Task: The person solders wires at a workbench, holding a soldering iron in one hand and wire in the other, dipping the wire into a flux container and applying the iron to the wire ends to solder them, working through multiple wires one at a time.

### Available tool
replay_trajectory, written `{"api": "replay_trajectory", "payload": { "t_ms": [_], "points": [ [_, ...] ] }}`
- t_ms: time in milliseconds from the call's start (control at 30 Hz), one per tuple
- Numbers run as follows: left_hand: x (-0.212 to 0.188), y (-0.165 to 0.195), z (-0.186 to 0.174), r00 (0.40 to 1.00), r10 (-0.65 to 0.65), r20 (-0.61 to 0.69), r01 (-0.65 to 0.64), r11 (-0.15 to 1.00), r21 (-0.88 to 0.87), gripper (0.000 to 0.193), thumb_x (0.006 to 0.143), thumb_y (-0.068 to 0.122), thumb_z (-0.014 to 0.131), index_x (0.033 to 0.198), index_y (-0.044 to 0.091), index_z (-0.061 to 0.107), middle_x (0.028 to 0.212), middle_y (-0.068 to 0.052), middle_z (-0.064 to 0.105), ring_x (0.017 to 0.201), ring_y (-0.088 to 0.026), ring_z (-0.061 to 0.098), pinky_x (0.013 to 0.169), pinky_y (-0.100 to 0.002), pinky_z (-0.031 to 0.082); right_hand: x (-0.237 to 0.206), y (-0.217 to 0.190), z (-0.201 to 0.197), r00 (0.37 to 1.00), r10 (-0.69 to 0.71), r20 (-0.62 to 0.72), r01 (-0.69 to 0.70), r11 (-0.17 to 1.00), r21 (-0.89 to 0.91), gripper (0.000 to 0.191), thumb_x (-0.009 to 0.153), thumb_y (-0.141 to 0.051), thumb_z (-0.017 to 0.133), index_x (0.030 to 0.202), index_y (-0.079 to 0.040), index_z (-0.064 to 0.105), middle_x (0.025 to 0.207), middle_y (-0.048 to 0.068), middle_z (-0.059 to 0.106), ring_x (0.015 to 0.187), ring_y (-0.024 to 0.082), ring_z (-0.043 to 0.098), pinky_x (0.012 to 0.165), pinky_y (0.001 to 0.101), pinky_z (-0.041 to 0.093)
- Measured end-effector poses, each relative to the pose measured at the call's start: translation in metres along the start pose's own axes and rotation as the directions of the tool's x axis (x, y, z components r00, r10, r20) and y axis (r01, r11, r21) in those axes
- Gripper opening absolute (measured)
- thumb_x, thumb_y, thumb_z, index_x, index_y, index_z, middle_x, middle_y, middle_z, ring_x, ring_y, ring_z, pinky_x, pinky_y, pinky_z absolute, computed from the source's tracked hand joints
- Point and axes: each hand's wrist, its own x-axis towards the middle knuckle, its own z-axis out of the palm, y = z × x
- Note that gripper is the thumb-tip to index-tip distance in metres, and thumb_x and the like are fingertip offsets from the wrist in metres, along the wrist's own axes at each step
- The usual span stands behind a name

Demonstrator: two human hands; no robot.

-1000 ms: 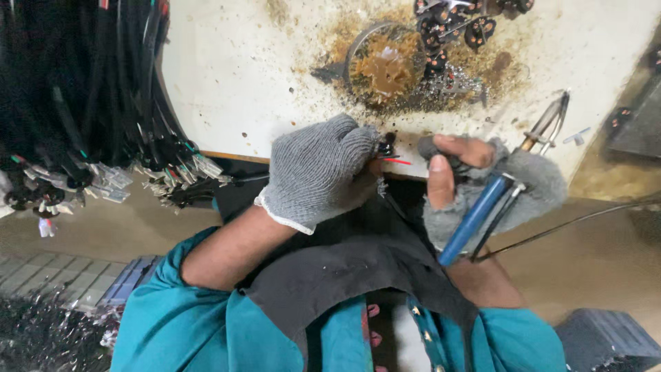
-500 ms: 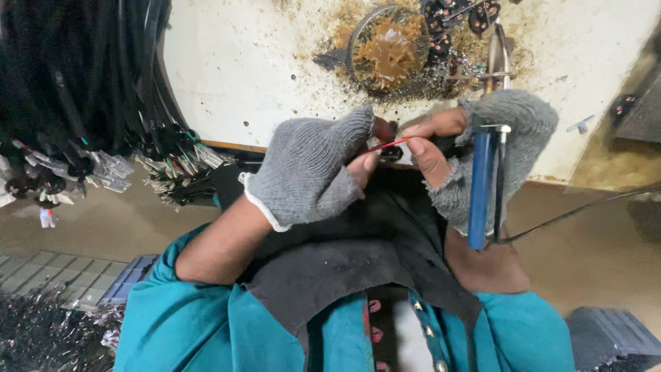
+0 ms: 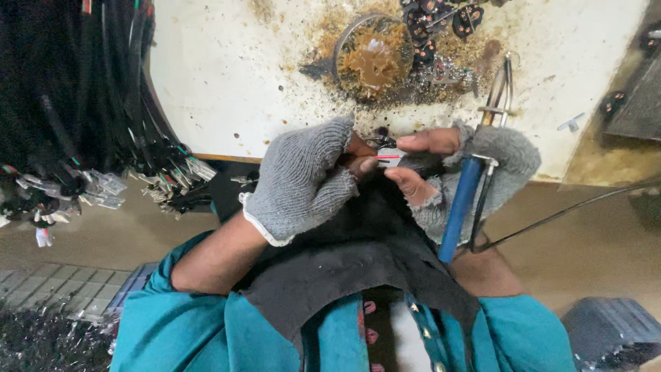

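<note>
Left hand: (image 3: 303,180) in grey fingerless knit glove, at the near edge of the table; bare fingertips pinched together on a small black part (image 3: 381,142) and a thin red wire (image 3: 389,158).
Right hand: (image 3: 447,172) in matching grey glove, palm turned toward the left hand; forefinger stretched out just above the small black part, thumb below the red wire, tips touching or all but touching the left fingertips. Remaining fingers wrapped around a soldering iron (image 3: 463,207).
Soldering iron: blue handle slanting down toward the lap, metal shaft pointing up over the table, tip clear of the work; thin dark cord trailing off to the right.
Small black part: held between the two hands, over the table edge, red wire running out of it to the right. Finer detail too small to tell.
Table: (image 3: 227,89) white, stained, speckled with brown and black flecks.
Round tin: (image 3: 375,58) shallow, holding brownish residue, well above the hands; brown spill spread around it.
Finished-looking black parts: (image 3: 441,21) small cluster at the top edge, just right of the round tin.
Cable bundle: (image 3: 76,103) thick mass of black leads hanging at left, ends with small clear connectors near the table corner.
Lap: dark cloth (image 3: 358,255) spread over teal clothing, directly under both hands.
</note>
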Motion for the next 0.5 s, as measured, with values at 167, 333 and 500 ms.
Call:
{"api": "replay_trajectory", "payload": {
  "t_ms": [167, 333, 500],
  "points": [
    [0.001, 0.001, 0.000, 0.999, 0.042, -0.026, -0.041, 0.999, 0.007, 0.010, 0.097, 0.018, 0.071, 0.098, 0.009, 0.067, 0.084, -0.011, 0.062, 0.074, -0.030, 0.066, 0.066, -0.039, 0.049, 0.014, -0.003, 0.015, 0.993, -0.101, -0.057, 0.103, 0.994, 0.032, 0.039, 0.095, -0.009, 0.082, 0.117, 0.000, 0.050, 0.103, 0.006, 0.071, 0.096, 0.013, 0.071, 0.089, 0.0267, 0.057],
    [0.001, 0.001, -0.001, 0.997, 0.069, -0.026, -0.069, 0.998, 0.005, 0.011, 0.096, 0.018, 0.073, 0.099, 0.010, 0.067, 0.087, -0.010, 0.061, 0.081, -0.031, 0.067, 0.071, -0.040, 0.051, 0.014, 0.017, 0.018, 0.968, -0.211, -0.135, 0.224, 0.970, 0.092, 0.043, 0.091, -0.009, 0.077, 0.113, 0.005, 0.043, 0.097, 0.006, 0.069, 0.090, 0.013, 0.069, 0.087, 0.0275, 0.056],
    [0.001, -0.001, 0.000, 0.994, 0.104, -0.030, -0.104, 0.995, 0.009, 0.012, 0.093, 0.019, 0.074, 0.100, 0.011, 0.068, 0.091, -0.010, 0.064, 0.084, -0.032, 0.068, 0.073, -0.040, 0.053, 0.004, 0.043, 0.016, 0.987, -0.159, -0.010, 0.158, 0.985, -0.073, 0.013, 0.102, -0.003, 0.076, 0.102, -0.001, 0.062, 0.100, 0.006, 0.071, 0.089, 0.016, 0.070, 0.085, 0.0261, 0.054]
  ]
}}
